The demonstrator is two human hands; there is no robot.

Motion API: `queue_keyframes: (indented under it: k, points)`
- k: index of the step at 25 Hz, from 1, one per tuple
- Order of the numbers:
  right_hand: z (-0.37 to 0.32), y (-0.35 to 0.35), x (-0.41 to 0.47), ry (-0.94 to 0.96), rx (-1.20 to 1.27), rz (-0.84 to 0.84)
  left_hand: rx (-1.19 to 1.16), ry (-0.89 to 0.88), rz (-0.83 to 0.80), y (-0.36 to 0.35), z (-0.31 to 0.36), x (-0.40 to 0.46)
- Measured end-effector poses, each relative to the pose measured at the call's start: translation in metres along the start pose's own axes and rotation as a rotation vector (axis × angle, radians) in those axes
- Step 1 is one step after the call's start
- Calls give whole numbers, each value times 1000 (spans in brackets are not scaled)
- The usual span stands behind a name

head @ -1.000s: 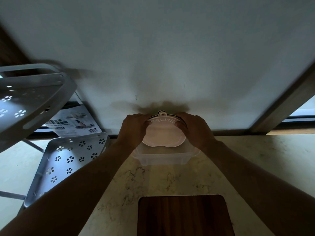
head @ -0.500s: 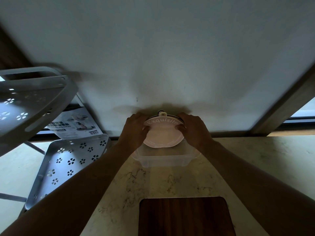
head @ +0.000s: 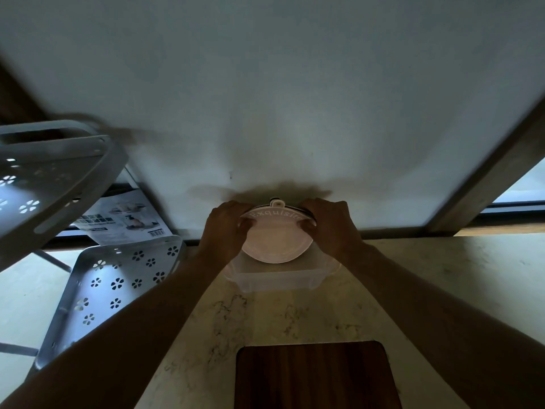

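Observation:
A round pale pink lid (head: 275, 242) with raised lettering and a small tab at its far edge stands tilted against the wall, above a clear plastic container (head: 277, 280) on the marble counter. My left hand (head: 227, 228) grips the lid's left rim and my right hand (head: 330, 224) grips its right rim, thumbs on the front face. A dark round edge shows just behind the lid; what it belongs to is hidden.
A dark wooden cutting board (head: 315, 376) lies at the near counter edge. A grey perforated metal rack (head: 112, 284) with an upper tier (head: 50, 184) stands at the left, a printed box (head: 124, 221) behind it. The wall (head: 265, 98) is close ahead.
The lid has tipped more upright between my hands, showing more of its lettering. Both hands keep their hold on its rim and have barely shifted.

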State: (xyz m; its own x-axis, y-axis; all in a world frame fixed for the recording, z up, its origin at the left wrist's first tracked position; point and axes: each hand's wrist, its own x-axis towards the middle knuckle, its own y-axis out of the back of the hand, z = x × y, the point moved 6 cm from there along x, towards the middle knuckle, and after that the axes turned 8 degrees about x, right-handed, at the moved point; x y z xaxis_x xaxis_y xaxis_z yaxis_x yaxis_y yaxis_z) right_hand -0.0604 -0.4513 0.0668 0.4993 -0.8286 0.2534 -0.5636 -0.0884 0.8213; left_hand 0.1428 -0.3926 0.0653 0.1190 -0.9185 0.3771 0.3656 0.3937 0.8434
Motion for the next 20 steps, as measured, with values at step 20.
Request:
queue_keyframes:
  k: [20]
  points:
    - [-2,0,7,-96,-139,42,45,97,12,-7,-9,6]
